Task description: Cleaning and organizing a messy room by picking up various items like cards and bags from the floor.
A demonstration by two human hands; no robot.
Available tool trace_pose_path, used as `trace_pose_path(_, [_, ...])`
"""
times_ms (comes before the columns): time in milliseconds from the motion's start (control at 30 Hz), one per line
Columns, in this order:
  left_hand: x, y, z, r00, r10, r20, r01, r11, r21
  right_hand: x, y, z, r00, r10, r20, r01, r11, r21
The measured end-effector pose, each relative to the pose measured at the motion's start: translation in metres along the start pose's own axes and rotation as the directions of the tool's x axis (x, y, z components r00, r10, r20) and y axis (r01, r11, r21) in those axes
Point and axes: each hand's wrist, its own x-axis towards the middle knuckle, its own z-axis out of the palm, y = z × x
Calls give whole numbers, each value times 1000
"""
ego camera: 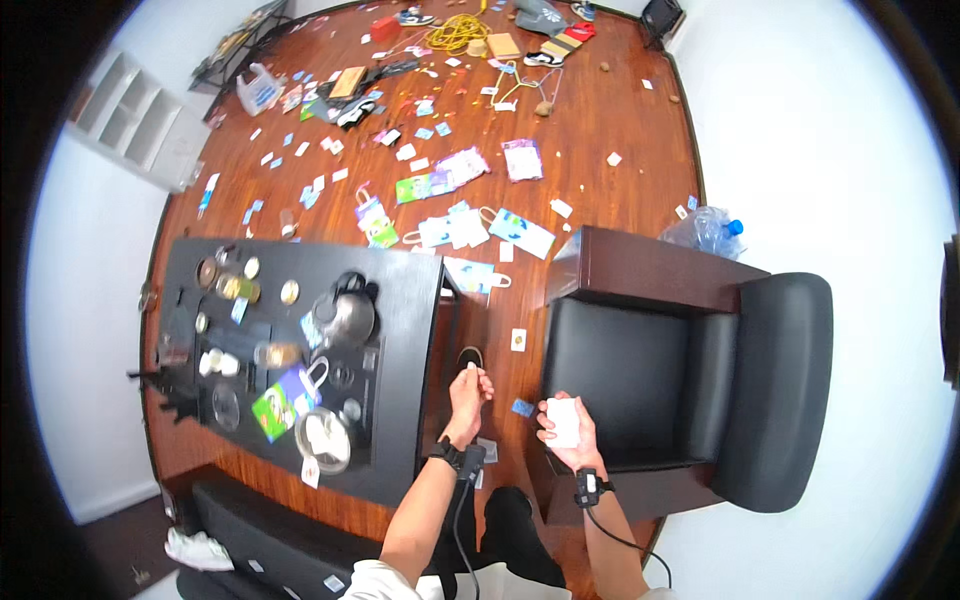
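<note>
A stack of white cards [562,422] rests in my right hand [577,442], whose fingers wrap its edges, in front of the black armchair seat [619,375]. My left hand [468,401] is held over the floor gap beside the black table [405,420], its fingers curled. Whether anything small sits between its fingertips I cannot tell. Black straps with small devices and cables circle both wrists. Below my hands, a blue card [523,407] and a white card [518,340] lie on the wooden floor.
The table carries a metal kettle [351,319], jars [238,288], a gift bag [289,397] and a metal bowl [322,442]. Paper bags [523,232] and scattered cards cover the floor ahead. A large plastic bottle [705,229] lies behind the armchair. Farther off are yellow rope [459,34] and a hanger [514,84].
</note>
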Motion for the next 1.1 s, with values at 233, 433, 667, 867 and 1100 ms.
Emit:
trace_pose_path(233, [152, 6, 20, 971, -239, 34, 201, 881, 429, 126, -21, -9, 996, -78, -45, 85, 977, 196])
trace_pose_path(433, [222, -20, 24, 916, -398, -45, 396, 884, 248, 201, -9, -41, 950, -139, -278, 225, 925, 305])
trace_pose_path(667, [296, -101, -19, 982, -178, 58, 80, 678, 731, 254, 7, -103, 969, -66, -237, 164, 892, 421])
trace_pose_path(867, [350, -164, 3, 912, -356, 205, -235, -41, 971, 268, -31, -190, 969, 3, -248, 79, 944, 321])
trace_pose_path(1100, [427, -256, -39, 910, -285, 303, -388, -323, 863, 313, -34, -256, 930, 107, -351, -26, 973, 228])
